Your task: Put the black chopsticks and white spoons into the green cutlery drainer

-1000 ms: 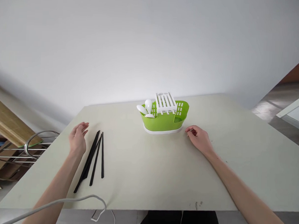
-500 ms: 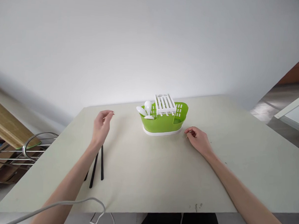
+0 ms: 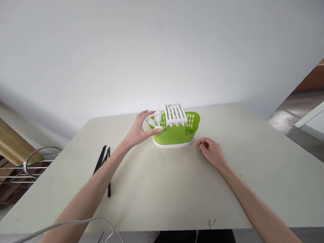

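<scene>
On the table [image 3: 159, 193] stands the green basket [image 3: 172, 136]. The left hand [image 3: 138, 132] spreads wide around its left end; the right hand [image 3: 211, 151] curls alongside, any pinch unclear. Black chopsticks [image 3: 99, 160] lie outside; white spoons [image 3: 158, 117] already sit inside.

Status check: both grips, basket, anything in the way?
Left grip spread around white spoons, contact unclear. Right grip loosely curled near green basket. Basket upright, spoons at its left end. Pale cable crosses in front of left forearm.

The green basket [image 3: 174, 135] partly hides the white spoons [image 3: 158, 117].
</scene>
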`<state>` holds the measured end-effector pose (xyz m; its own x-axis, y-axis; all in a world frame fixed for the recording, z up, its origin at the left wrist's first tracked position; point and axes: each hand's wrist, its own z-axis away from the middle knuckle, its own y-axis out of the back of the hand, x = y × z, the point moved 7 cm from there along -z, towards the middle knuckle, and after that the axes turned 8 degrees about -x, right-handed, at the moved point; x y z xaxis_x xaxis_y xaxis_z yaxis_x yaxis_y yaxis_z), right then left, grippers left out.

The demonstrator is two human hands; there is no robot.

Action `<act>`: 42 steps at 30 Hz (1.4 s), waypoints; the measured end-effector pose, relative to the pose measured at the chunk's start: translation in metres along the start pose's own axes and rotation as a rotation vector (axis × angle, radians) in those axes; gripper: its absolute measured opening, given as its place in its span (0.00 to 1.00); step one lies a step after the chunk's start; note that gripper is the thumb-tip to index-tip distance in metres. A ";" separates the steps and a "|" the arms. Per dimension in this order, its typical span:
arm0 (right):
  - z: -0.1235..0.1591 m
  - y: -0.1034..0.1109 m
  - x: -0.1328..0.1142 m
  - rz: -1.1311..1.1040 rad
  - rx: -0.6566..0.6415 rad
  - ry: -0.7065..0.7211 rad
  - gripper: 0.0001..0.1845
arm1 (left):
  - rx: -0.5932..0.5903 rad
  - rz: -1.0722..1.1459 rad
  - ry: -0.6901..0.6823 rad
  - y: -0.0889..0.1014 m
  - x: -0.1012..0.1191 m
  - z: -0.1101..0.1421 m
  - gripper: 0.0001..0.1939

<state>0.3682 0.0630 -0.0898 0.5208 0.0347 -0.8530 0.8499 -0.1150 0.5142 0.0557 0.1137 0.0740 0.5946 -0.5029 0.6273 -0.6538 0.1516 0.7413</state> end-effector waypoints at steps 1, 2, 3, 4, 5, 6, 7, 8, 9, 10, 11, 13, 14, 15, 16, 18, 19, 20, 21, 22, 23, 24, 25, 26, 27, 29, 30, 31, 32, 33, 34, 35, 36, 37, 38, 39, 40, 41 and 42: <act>0.000 0.000 0.000 -0.002 0.001 0.005 0.11 | 0.006 0.018 0.000 0.000 -0.002 -0.004 0.39; 0.000 -0.001 0.001 -0.004 0.001 0.007 0.11 | 0.012 0.038 0.004 0.000 -0.003 -0.009 0.38; -0.001 -0.001 0.001 -0.006 0.000 0.005 0.10 | 0.014 0.060 0.016 0.000 -0.006 -0.012 0.37; -0.001 -0.001 0.002 -0.007 -0.002 0.003 0.10 | 0.014 0.080 0.034 0.000 -0.008 -0.016 0.36; -0.001 -0.002 0.002 -0.006 -0.003 0.001 0.10 | 0.012 0.094 0.056 -0.001 -0.010 -0.019 0.35; -0.001 -0.002 0.003 -0.005 -0.004 -0.001 0.10 | 0.012 0.098 0.077 -0.001 -0.012 -0.022 0.34; -0.001 -0.002 0.003 -0.004 -0.004 -0.001 0.11 | 0.015 0.091 0.094 -0.002 -0.013 -0.025 0.33; -0.001 -0.002 0.003 -0.004 -0.005 0.001 0.11 | 0.021 0.076 0.103 -0.003 -0.014 -0.027 0.32; -0.001 -0.002 0.002 -0.005 -0.007 0.003 0.11 | 0.027 0.058 0.106 -0.003 -0.013 -0.030 0.31; -0.002 -0.002 0.002 -0.005 -0.009 0.005 0.11 | 0.035 0.039 0.108 -0.004 -0.013 -0.032 0.30; -0.002 -0.002 0.002 -0.006 -0.010 0.005 0.11 | 0.043 0.024 0.109 -0.004 -0.013 -0.034 0.30; -0.001 -0.002 0.001 -0.011 -0.010 0.001 0.10 | 0.056 0.003 0.110 -0.005 -0.012 -0.039 0.30; -0.001 -0.002 0.000 -0.015 -0.008 -0.002 0.10 | 0.063 -0.005 0.113 -0.006 -0.012 -0.041 0.30; -0.001 -0.002 0.000 -0.019 -0.007 -0.006 0.10 | 0.068 -0.013 0.116 -0.006 -0.012 -0.044 0.30; -0.001 -0.002 -0.001 -0.021 -0.006 -0.009 0.10 | 0.072 -0.020 0.122 -0.007 -0.012 -0.046 0.31; -0.001 -0.002 -0.002 -0.025 -0.009 -0.012 0.11 | 0.069 -0.029 0.156 -0.007 -0.013 -0.050 0.31; -0.001 -0.002 -0.002 -0.026 -0.009 -0.013 0.10 | 0.057 -0.029 0.186 -0.008 -0.015 -0.052 0.32; -0.001 -0.002 -0.002 -0.028 -0.010 -0.013 0.10 | 0.038 -0.028 0.218 -0.009 -0.017 -0.053 0.32; -0.001 -0.002 -0.002 -0.029 -0.010 -0.013 0.10 | 0.017 -0.030 0.245 -0.010 -0.018 -0.054 0.32; -0.001 -0.002 -0.002 -0.029 -0.010 -0.011 0.10 | 0.001 -0.035 0.263 -0.011 -0.019 -0.054 0.31; -0.001 -0.002 -0.002 -0.029 -0.011 -0.010 0.10 | -0.008 -0.046 0.269 -0.011 -0.019 -0.054 0.30; -0.001 -0.002 -0.002 -0.029 -0.011 -0.009 0.10 | -0.007 -0.060 0.264 -0.011 -0.018 -0.054 0.29; -0.001 -0.002 -0.002 -0.028 -0.011 -0.009 0.10 | 0.003 -0.076 0.251 -0.010 -0.017 -0.055 0.28; -0.001 -0.002 -0.002 -0.027 -0.011 -0.008 0.10 | 0.015 -0.089 0.235 -0.010 -0.016 -0.055 0.27; -0.002 -0.002 -0.003 -0.027 -0.011 -0.008 0.10 | 0.029 -0.098 0.219 -0.009 -0.015 -0.055 0.26; -0.002 -0.002 -0.003 -0.026 -0.009 -0.009 0.10 | 0.063 -0.100 0.183 -0.008 -0.013 -0.055 0.23; -0.002 -0.002 -0.003 -0.026 -0.009 -0.009 0.10 | 0.083 -0.097 0.163 -0.008 -0.012 -0.054 0.22; -0.002 -0.002 -0.003 -0.026 -0.008 -0.008 0.10 | 0.105 -0.091 0.145 -0.007 -0.011 -0.054 0.21; -0.002 -0.002 -0.003 -0.025 -0.007 -0.007 0.10 | 0.126 -0.086 0.128 -0.007 -0.009 -0.054 0.20; -0.002 -0.002 -0.003 -0.025 -0.006 -0.004 0.11 | 0.143 -0.081 0.114 -0.006 -0.008 -0.054 0.19; -0.002 -0.002 -0.004 -0.024 -0.006 -0.001 0.11 | 0.153 -0.074 0.103 -0.006 -0.006 -0.053 0.19; -0.002 -0.002 -0.004 -0.024 -0.007 0.002 0.10 | 0.156 -0.067 0.098 -0.006 -0.005 -0.053 0.18; -0.002 -0.003 -0.004 -0.024 -0.007 0.004 0.10 | 0.153 -0.062 0.097 -0.006 -0.004 -0.053 0.18; -0.002 -0.003 -0.003 -0.024 -0.007 0.004 0.10 | 0.149 -0.061 0.099 -0.007 -0.003 -0.053 0.17; -0.002 -0.003 -0.003 -0.024 -0.007 0.002 0.10 | 0.146 -0.065 0.102 -0.007 -0.002 -0.054 0.17; -0.002 -0.003 -0.003 -0.025 -0.006 0.000 0.10 | 0.146 -0.075 0.105 -0.006 -0.001 -0.054 0.16; -0.002 -0.003 -0.003 -0.025 -0.006 -0.002 0.10 | 0.148 -0.087 0.107 -0.006 0.000 -0.054 0.15; -0.002 -0.003 -0.003 -0.025 -0.005 -0.005 0.10 | 0.150 -0.099 0.110 -0.006 0.001 -0.053 0.15; -0.002 -0.003 -0.003 -0.025 -0.005 -0.006 0.10 | 0.153 -0.111 0.113 -0.005 0.001 -0.053 0.15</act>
<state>0.3645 0.0652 -0.0885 0.4989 0.0314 -0.8661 0.8631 -0.1090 0.4932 0.0844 0.1574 0.0833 0.7098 -0.4098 0.5729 -0.6397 -0.0346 0.7679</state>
